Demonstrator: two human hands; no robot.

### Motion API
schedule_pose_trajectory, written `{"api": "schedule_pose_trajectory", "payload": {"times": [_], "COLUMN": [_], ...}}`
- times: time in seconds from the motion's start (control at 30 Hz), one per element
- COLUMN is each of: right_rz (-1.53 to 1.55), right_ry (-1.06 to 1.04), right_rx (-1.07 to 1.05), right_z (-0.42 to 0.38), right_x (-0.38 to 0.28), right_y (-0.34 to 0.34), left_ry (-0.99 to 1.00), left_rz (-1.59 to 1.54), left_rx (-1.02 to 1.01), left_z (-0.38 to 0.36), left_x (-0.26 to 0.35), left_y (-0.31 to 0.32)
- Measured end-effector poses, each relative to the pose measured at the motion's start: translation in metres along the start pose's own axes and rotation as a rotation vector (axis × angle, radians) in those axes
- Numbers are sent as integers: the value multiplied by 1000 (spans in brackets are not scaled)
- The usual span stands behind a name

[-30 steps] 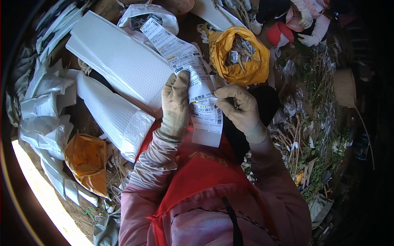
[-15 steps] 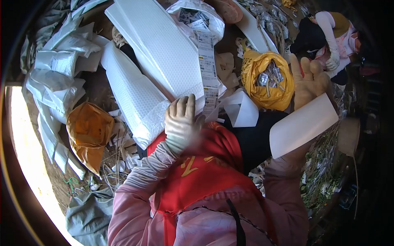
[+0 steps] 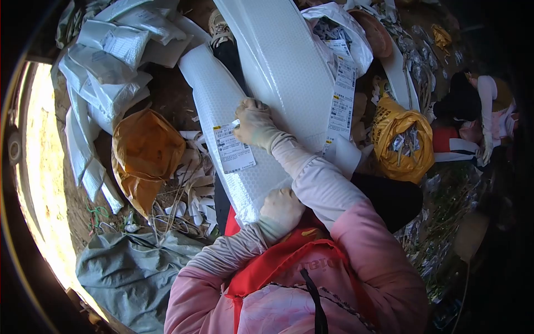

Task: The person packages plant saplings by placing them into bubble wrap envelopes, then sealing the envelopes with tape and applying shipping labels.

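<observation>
A white printed label (image 3: 236,151) lies on a bubble-wrap package (image 3: 208,83) across my lap. My right hand (image 3: 256,122), in a pale glove, reaches over to the label's upper right corner, fingers curled in on it. My left hand (image 3: 282,210), also gloved, is bent closed at the package's near right edge; what its fingers hold, if anything, is hidden. Beside this package lies a wider stack of bubble wrap (image 3: 283,55). A strip of printed labels (image 3: 341,94) runs down that stack's right side from a white bag (image 3: 356,33).
An open orange bag (image 3: 146,147) and piled white packages (image 3: 105,55) lie at the left. A yellow bag (image 3: 403,139) with scraps stands at the right, a co-worker (image 3: 486,106) beyond it. Grey-green cloth (image 3: 133,273) lies at the lower left.
My right hand has come from the right across to the package, where a label now lies. The loose white sheet is no longer over my right forearm. My left hand is lower and curled; the view has shifted.
</observation>
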State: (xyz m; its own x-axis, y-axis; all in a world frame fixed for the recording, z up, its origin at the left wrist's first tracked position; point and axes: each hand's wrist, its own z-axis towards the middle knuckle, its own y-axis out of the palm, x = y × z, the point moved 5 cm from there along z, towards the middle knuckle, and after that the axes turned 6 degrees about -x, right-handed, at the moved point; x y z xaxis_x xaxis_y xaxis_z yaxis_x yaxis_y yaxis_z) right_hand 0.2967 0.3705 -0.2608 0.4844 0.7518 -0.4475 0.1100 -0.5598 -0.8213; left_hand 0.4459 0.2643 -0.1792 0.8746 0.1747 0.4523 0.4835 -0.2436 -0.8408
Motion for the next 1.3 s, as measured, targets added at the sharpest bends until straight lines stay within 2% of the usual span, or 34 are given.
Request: {"api": "schedule_pose_trajectory", "payload": {"times": [0.03,0.13,0.17,0.27,0.3,0.4,0.5,0.6,0.7,0.73,0.77,0.8,0.87,0.93,0.97,1.0,1.03,1.07,1.1,1.13,1.17,1.2,1.23,1.3], "right_rz": [-17,-141,-138,-201,-339,-328,-298,-376,-403,-343,-280,-187,31,154,262,538,811,1081,1118,1068,744,737,724,640], "right_ry": [-28,-69,-63,-8,-99,-589,-502,-403,-636,-721,-801,-889,-719,-192,3,-45,-102,-163,-136,-181,-356,-404,-449,-559], "right_rx": [-172,-75,81,117,163,13,-166,-75,-346,-378,-409,-391,-299,29,-42,-160,-279,-405,-466,-373,-108,-11,89,279], "right_z": [-9,-16,-16,-9,-13,-42,-21,-7,-51,-74,-100,-120,-144,-151,-152,-154,-157,-161,-169,-169,-164,-172,-181,-203], "right_x": [-8,-4,5,11,0,-51,-47,-49,-56,-54,-49,-38,-18,25,39,31,17,0,-24,-34,-37,-46,-55,-74], "right_y": [-18,-25,-20,-33,-37,3,31,25,23,22,20,16,-11,-24,-19,-15,-13,-14,-38,-50,-52,-60,-68,-86], "left_ry": [28,14,17,35,38,63,-199,-248,180,145,24,-81,-465,-826,-827,-821,-502,-482,-377,-267,-143,-2,15,20], "left_rz": [23,54,57,49,41,14,-165,-302,-188,-328,-330,-367,-582,-1543,-1614,-1680,-1989,-2125,-2164,-2197,-2307,-1911,-1704,-1570], "left_rx": [69,157,159,190,204,101,-13,-82,294,422,577,635,849,645,592,539,470,385,382,379,383,632,667,705], "left_z": [-1,-3,-2,-3,-4,-3,-2,-5,-41,-59,-75,-91,-115,-111,-102,-91,-68,-57,-51,-43,-47,-51,-58,-73], "left_x": [-4,-4,-5,-7,-7,-7,-15,-25,-20,-30,-40,-61,-101,-121,-125,-129,-130,-131,-126,-113,-95,-87,-81,-64], "left_y": [2,7,6,6,7,6,-6,14,-26,-30,-39,-31,1,11,5,-3,-4,-1,-8,-31,-54,-74,-83,-96]}}
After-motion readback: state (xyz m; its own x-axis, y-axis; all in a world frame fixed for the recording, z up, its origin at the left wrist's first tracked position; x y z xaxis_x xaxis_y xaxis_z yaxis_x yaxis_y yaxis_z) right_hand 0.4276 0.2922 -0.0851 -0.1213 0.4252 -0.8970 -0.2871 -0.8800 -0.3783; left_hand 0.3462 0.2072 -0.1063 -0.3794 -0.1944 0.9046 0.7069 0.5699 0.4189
